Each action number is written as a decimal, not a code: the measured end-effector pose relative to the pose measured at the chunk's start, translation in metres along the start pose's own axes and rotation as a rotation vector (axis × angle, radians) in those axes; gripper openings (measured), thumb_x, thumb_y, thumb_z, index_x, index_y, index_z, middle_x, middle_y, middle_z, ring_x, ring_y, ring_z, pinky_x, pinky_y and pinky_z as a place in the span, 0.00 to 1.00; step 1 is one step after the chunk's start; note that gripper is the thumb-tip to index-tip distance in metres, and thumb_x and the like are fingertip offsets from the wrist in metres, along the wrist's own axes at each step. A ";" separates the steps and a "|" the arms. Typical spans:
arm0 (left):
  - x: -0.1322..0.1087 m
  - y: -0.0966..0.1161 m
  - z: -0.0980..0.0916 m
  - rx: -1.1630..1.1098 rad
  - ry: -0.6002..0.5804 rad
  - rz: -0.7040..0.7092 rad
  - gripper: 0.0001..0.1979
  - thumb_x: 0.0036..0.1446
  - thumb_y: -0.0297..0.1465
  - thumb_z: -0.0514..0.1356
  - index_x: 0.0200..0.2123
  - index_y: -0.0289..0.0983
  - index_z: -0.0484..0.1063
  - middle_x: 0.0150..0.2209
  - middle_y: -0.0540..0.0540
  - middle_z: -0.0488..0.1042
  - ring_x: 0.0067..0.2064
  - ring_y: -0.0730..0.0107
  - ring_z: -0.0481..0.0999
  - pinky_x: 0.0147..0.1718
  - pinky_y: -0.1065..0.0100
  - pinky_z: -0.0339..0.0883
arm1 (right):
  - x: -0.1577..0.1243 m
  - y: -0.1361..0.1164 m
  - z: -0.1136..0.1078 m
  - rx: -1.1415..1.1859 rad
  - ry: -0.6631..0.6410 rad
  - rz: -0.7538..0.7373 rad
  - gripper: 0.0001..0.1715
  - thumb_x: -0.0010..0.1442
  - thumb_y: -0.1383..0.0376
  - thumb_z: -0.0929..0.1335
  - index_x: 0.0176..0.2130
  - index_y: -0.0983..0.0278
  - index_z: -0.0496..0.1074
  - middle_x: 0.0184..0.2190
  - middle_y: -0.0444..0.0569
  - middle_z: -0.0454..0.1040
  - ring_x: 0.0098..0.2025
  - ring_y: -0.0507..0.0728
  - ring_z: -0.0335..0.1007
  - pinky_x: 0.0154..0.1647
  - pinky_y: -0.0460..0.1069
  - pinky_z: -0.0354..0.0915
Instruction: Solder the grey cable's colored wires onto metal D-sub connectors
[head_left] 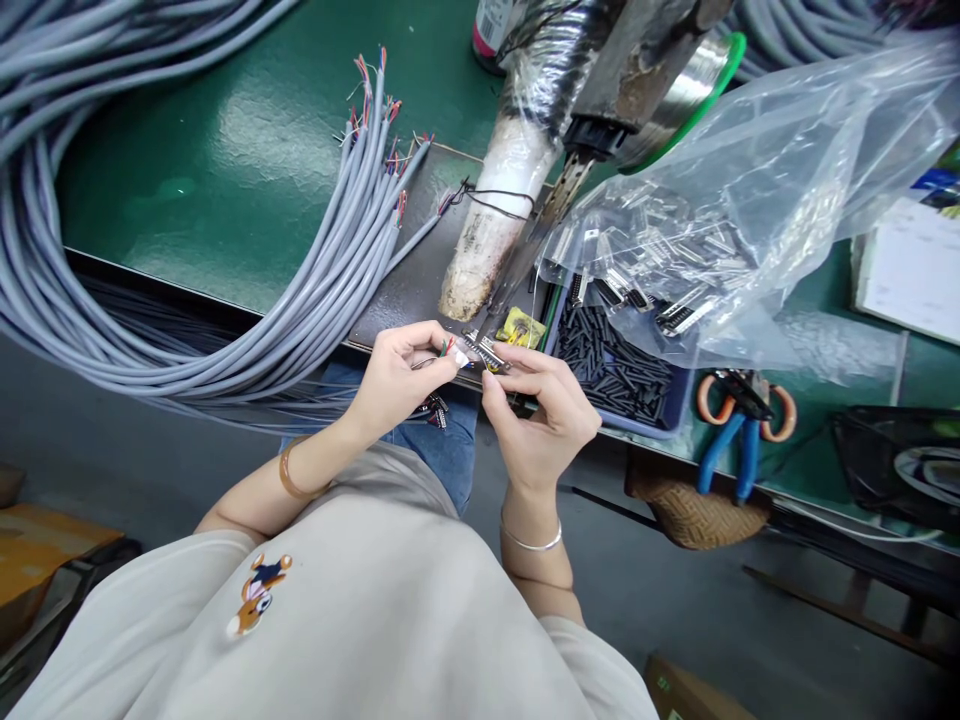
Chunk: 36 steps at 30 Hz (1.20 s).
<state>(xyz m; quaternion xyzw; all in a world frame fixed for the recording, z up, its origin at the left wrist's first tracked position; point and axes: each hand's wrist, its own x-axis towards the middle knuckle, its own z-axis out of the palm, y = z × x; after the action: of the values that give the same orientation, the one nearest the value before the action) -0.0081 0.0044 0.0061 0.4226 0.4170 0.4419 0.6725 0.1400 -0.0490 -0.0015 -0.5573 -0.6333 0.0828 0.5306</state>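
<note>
Close together at the bench edge, my two hands meet over a small metal connector with a row of pins (486,352). My right hand (541,405) pinches the connector between thumb and fingers. Thin coloured wires (448,347) stick out of my left hand (405,378), whose thumb and fingertips are pressed together on them beside the connector. Just beyond the fingers, the soldering iron (517,270) points down toward the connector; whether they touch I cannot tell. A yellow packet (520,328) lies behind my right fingers. More dark connectors (433,408) hang below my left hand.
A big bundle of grey cables (322,300) with stripped ends curves along the left. At right, a blue bin (679,400) holds black sleeves, under a clear bag (795,200) of connectors. Blue-handled pliers (729,450), a solder spool (686,105) and a plastic-wrapped tube (499,190) are nearby.
</note>
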 end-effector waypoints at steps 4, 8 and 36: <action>0.000 -0.003 0.000 -0.016 0.005 -0.027 0.14 0.46 0.32 0.74 0.23 0.35 0.70 0.24 0.52 0.74 0.19 0.85 0.59 0.16 0.77 0.53 | -0.003 0.003 -0.001 -0.017 -0.010 -0.023 0.09 0.60 0.72 0.74 0.34 0.58 0.75 0.40 0.44 0.84 0.42 0.56 0.82 0.44 0.52 0.78; -0.002 -0.003 0.000 -0.034 -0.010 -0.038 0.14 0.46 0.32 0.74 0.24 0.34 0.71 0.25 0.51 0.74 0.18 0.86 0.59 0.14 0.77 0.52 | -0.004 0.002 0.000 0.020 0.022 0.022 0.08 0.60 0.72 0.74 0.34 0.59 0.74 0.40 0.44 0.84 0.43 0.55 0.82 0.45 0.52 0.78; -0.001 0.001 0.002 0.138 0.051 0.166 0.06 0.49 0.27 0.66 0.24 0.35 0.71 0.27 0.50 0.75 0.28 0.78 0.69 0.28 0.76 0.65 | 0.005 0.003 0.004 -0.039 0.016 -0.052 0.09 0.59 0.72 0.75 0.35 0.58 0.77 0.40 0.43 0.83 0.42 0.54 0.81 0.44 0.50 0.78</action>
<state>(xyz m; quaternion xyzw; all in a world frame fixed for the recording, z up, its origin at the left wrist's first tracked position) -0.0066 0.0033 0.0076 0.4894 0.4271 0.4769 0.5922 0.1393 -0.0419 -0.0026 -0.5512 -0.6450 0.0523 0.5266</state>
